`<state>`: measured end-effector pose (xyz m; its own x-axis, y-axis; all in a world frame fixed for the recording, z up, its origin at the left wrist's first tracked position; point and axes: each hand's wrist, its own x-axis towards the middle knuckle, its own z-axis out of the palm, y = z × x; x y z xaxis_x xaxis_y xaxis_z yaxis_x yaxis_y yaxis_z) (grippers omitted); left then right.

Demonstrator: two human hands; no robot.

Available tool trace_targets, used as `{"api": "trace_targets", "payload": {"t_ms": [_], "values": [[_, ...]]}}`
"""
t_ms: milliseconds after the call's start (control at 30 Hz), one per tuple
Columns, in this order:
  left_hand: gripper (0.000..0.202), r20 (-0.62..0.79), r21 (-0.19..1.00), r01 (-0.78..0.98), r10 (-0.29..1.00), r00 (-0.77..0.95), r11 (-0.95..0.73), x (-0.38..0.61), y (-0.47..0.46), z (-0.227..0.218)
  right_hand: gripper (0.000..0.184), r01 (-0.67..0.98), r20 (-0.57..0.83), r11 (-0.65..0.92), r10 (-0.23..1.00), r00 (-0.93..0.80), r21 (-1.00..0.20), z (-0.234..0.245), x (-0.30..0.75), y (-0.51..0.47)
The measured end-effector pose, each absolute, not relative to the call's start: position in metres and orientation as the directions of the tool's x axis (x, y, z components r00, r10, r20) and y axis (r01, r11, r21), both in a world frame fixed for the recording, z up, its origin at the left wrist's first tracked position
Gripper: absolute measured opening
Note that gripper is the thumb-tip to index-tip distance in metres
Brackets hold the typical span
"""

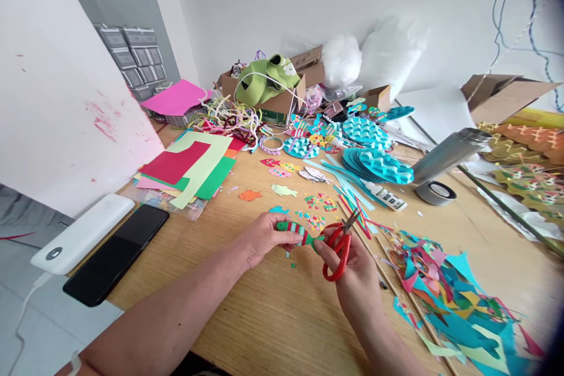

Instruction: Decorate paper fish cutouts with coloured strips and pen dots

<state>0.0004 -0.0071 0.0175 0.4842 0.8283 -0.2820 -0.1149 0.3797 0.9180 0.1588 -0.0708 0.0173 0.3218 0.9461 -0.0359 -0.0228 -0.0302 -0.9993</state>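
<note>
Between my two hands is a green paper fish (292,227) with red and pale stripes across its body. My left hand (269,237) pinches its body, thumb on top. The fingers of my right hand (355,267) grip red-handled scissors (337,251), whose blades point up and away, and its thumb touches the fish's green tail. Just beyond lie small piles of colored paper bits (315,222), a blue paper fish (279,210), an orange paper fish (250,195) and a pale green paper fish (283,190). Several decorated fish (282,168) rest farther back.
Colored paper sheets (189,167), a black phone (118,254) and a white power bank (83,234) sit at left. Paper scraps (458,288) and thin sticks (409,299) spread at right. Behind stand a glue bottle (388,195), turquoise discs (374,165) and a metal flask (449,155).
</note>
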Motion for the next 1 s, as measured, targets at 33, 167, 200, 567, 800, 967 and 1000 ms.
{"api": "trace_targets", "payload": {"t_ms": [33, 167, 200, 567, 800, 967, 1000], "values": [[0.035, -0.284, 0.916, -0.117, 0.827, 0.485, 0.383, 0.0004, -0.0071, 0.0177, 0.039, -0.024, -0.032, -0.026, 0.946, 0.324, -0.999, 0.0172, 0.1587, -0.0708], [0.037, -0.291, 0.905, -0.136, 0.822, 0.49, 0.402, 0.0006, -0.0073, 0.0183, 0.038, -0.028, -0.035, -0.027, 0.947, 0.32, -0.999, 0.0175, 0.1582, -0.0702], [0.037, -0.295, 0.9, -0.145, 0.819, 0.493, 0.411, 0.0006, -0.0073, 0.0184, 0.038, -0.031, -0.039, -0.031, 0.947, 0.318, -0.999, 0.0178, 0.1581, -0.0701], [0.034, -0.315, 0.88, -0.166, 0.808, 0.498, 0.445, 0.0015, -0.0073, 0.0196, 0.046, -0.006, -0.057, -0.057, 0.968, 0.244, -0.998, 0.0194, 0.1564, -0.0692], [0.028, -0.301, 0.879, -0.249, 0.878, 0.371, 0.407, 0.001, -0.0037, 0.0166, 0.043, 0.278, 0.067, -0.005, 0.966, 0.249, -0.961, 0.0189, 0.1598, -0.0695], [0.025, -0.262, 0.907, -0.259, 0.926, 0.271, 0.333, 0.0002, -0.0008, 0.017, 0.038, 0.603, 0.098, 0.028, 0.992, 0.083, -0.797, 0.0156, 0.1629, -0.0751], [0.024, -0.248, 0.913, -0.26, 0.933, 0.26, 0.315, 0.0002, -0.0005, 0.0171, 0.038, 0.649, 0.095, 0.039, 0.994, 0.051, -0.759, 0.0136, 0.1635, -0.0757]]}}
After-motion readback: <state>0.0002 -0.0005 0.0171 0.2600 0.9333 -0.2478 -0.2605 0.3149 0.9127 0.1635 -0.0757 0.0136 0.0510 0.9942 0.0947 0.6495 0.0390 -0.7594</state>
